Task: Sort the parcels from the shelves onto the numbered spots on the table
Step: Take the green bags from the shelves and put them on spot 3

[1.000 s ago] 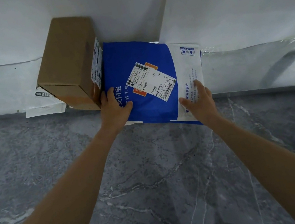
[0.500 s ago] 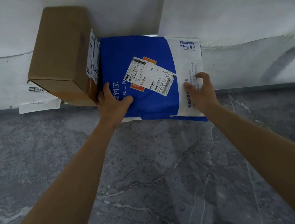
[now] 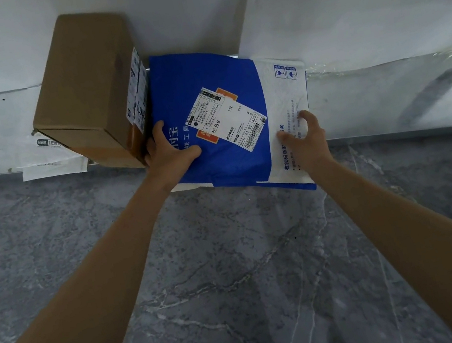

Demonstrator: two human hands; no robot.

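Grey marbled floor (image 3: pixel 237 275) fills the lower view, and above it runs a low white shelf (image 3: pixel 385 88) with a metal front lip. No table or numbered spot is in view, and three parcels sit on the shelf, so the sorting looks barely begun: this is the pick-up, with the carry, the placing and at least two more parcels left.

A blue-and-white mailer bag (image 3: pixel 201 70) lies flat on the shelf, its near edge hanging over the lip above the floor. Its blue end touches the cardboard box (image 3: pixel 88 83) on its left; its white strip faces right. It sits slightly skewed, near right corner furthest out. It looks almost square, so I cannot fix its long axis; the printed lines run front to back.

A flat white parcel (image 3: pixel 48 163) is pinned under the box.

Both hands grasp the bag: the left hand (image 3: pixel 168 157) grips the near left edge beside the box, thumb on top, and the right hand (image 3: pixel 303 139) clutches the white strip with bent fingers.

Smallest, the shipping label (image 3: pixel 227 119) faces up, set slantwise.
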